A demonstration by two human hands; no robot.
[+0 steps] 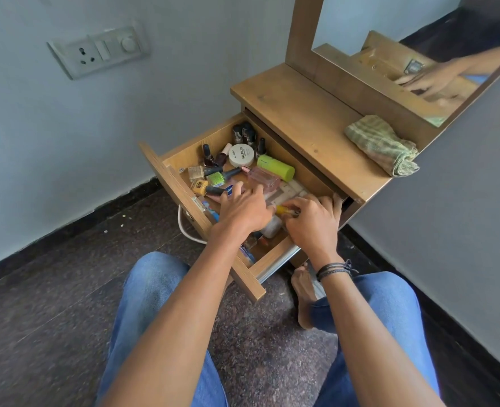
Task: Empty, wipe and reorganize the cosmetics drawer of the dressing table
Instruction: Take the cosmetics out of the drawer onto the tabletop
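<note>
Head view: inside the drawer (pixel 169 186), right hand (pixel 313 221) pinches a yellow tube (pixel 282 210); left hand (pixel 244 210) rests flat-fingered just beside.

Dressing table, materials and finishes.
Drawer (pixel 172 183) and tabletop (pixel 301 121): matt wood-grain board. Drawer rail (pixel 281 261): bright metal. Cloth (pixel 380 143): coarse striped weave. Bottle (pixel 264 179): clear, glossy. Green tube (pixel 275 167): smooth plastic. Yellow tube (pixel 284 210): glossy. Floor (pixel 52 304): speckled polished stone.
</note>
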